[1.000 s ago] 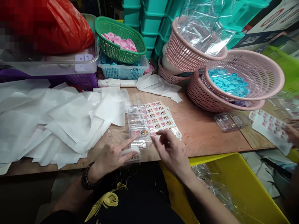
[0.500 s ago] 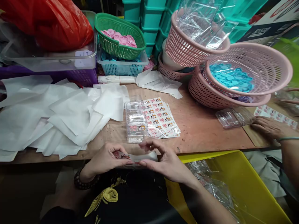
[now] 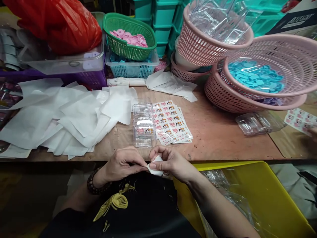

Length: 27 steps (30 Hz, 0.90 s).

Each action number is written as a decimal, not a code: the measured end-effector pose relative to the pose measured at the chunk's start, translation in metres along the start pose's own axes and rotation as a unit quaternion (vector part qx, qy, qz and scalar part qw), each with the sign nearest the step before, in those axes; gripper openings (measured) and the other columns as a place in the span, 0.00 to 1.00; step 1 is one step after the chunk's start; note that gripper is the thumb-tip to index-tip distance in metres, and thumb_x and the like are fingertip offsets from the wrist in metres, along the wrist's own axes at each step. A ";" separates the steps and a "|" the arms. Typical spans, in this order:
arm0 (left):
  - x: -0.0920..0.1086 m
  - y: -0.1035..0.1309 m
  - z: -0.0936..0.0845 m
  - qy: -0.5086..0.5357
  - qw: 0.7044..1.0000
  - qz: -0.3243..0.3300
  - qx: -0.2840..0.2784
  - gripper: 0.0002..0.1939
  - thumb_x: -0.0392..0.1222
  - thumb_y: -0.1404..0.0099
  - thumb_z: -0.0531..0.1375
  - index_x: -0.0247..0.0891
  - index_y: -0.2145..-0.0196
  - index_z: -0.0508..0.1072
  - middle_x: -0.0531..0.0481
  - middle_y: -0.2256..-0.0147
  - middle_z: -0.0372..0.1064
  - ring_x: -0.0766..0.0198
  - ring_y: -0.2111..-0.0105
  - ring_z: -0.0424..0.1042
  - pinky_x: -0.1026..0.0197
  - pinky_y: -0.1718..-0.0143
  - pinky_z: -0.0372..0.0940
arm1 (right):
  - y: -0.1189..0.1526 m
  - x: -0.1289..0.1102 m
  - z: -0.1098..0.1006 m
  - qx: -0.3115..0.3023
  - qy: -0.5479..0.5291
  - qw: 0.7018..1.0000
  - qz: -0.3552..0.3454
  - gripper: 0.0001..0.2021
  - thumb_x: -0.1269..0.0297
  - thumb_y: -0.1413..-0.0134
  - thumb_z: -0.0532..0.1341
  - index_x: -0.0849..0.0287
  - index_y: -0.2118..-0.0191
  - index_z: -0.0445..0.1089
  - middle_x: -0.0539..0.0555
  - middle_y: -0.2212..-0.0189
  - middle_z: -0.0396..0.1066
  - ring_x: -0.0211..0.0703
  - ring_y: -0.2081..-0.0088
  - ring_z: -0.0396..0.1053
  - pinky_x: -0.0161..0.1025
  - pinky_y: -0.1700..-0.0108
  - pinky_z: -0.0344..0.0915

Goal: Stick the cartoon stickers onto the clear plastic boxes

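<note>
Close to my body, just below the table edge, both hands meet at a curled sticker sheet (image 3: 156, 166), its white backing showing. My right hand (image 3: 174, 164) grips it between thumb and fingers. The fingertips of my left hand (image 3: 125, 162) are pinched at the sheet's left edge; whether a loose sticker is between them is hidden. Beyond my hands lies a clear plastic box (image 3: 143, 115), with a cat-and-pink-lettering sticker on its near part. Touching its right side is a small stack of printed sticker sheets (image 3: 172, 120).
White backing papers (image 3: 74, 115) cover the table's left. Pink baskets (image 3: 213, 46) and a green basket (image 3: 128, 33) stand behind. A yellow bin (image 3: 267, 195) with clear packaging is below right. Another clear box (image 3: 260, 124) lies near a co-worker's hand (image 3: 313, 130).
The sheet was stretched between my hands with its print showing; now it is bent and my hands are closer together. The co-worker's hand has moved right, away from the clear box.
</note>
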<state>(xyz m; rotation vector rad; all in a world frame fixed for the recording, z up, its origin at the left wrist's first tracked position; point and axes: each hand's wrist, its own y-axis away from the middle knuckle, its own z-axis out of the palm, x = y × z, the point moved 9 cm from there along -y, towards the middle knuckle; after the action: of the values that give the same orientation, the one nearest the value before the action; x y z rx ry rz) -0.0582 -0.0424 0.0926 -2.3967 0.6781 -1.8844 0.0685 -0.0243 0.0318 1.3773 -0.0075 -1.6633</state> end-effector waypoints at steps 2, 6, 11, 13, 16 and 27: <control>-0.006 0.000 -0.002 0.005 0.999 -0.027 0.031 0.05 0.40 0.38 0.68 0.36 0.68 0.82 0.46 0.74 0.78 0.65 0.73 0.74 0.64 0.71 0.69 | 0.002 -0.011 -0.004 0.025 0.015 0.998 -0.060 0.22 0.53 0.63 0.76 0.58 0.69 0.67 0.42 0.80 0.63 0.30 0.79 0.57 0.31 0.75 0.54; -0.025 0.003 -0.002 0.011 0.989 -0.134 0.056 0.06 0.41 0.40 0.69 0.35 0.69 0.82 0.47 0.73 0.78 0.68 0.76 0.72 0.68 0.75 0.65 | 0.016 -0.033 0.000 0.036 0.171 0.969 -0.174 0.10 0.55 0.43 0.65 0.58 0.66 0.73 0.51 0.69 0.70 0.39 0.67 0.68 0.39 0.63 0.65; -0.038 0.005 0.004 0.018 0.975 -0.217 0.041 0.09 0.44 0.41 0.68 0.35 0.68 0.83 0.46 0.70 0.80 0.64 0.72 0.75 0.66 0.70 0.68 | 0.036 -0.048 0.002 0.115 0.344 0.889 -0.281 0.07 0.61 0.41 0.64 0.54 0.60 0.77 0.58 0.51 0.71 0.53 0.45 0.67 0.55 0.42 0.61; -0.041 0.005 0.005 0.031 0.972 -0.232 0.036 0.10 0.46 0.41 0.68 0.35 0.67 0.83 0.46 0.70 0.80 0.64 0.71 0.75 0.65 0.70 0.68 | 0.038 -0.047 -0.001 0.144 0.355 0.878 -0.287 0.07 0.60 0.41 0.65 0.53 0.58 0.77 0.57 0.53 0.73 0.51 0.48 0.69 0.54 0.43 0.63; -0.046 0.006 0.008 0.056 0.967 -0.246 0.030 0.12 0.47 0.42 0.68 0.34 0.67 0.83 0.46 0.70 0.80 0.63 0.71 0.74 0.65 0.70 0.68 | 0.035 -0.042 -0.002 0.130 0.317 0.899 -0.274 0.10 0.59 0.41 0.66 0.54 0.55 0.75 0.56 0.57 0.75 0.48 0.53 0.72 0.49 0.48 0.68; -0.069 0.019 0.013 0.190 0.920 -0.341 0.045 0.21 0.54 0.51 0.74 0.32 0.70 0.80 0.50 0.77 0.75 0.70 0.80 0.67 0.68 0.78 0.66 | 0.010 -0.009 -0.009 0.047 0.041 0.997 -0.051 0.20 0.49 0.57 0.73 0.60 0.65 0.76 0.48 0.73 0.73 0.34 0.72 0.67 0.33 0.69 0.64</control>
<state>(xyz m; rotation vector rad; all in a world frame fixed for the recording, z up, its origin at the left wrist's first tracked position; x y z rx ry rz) -0.0641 -0.0387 0.0199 -2.4124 -0.3159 -2.5886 0.0806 -0.0198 0.0404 1.5386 0.0335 -1.7070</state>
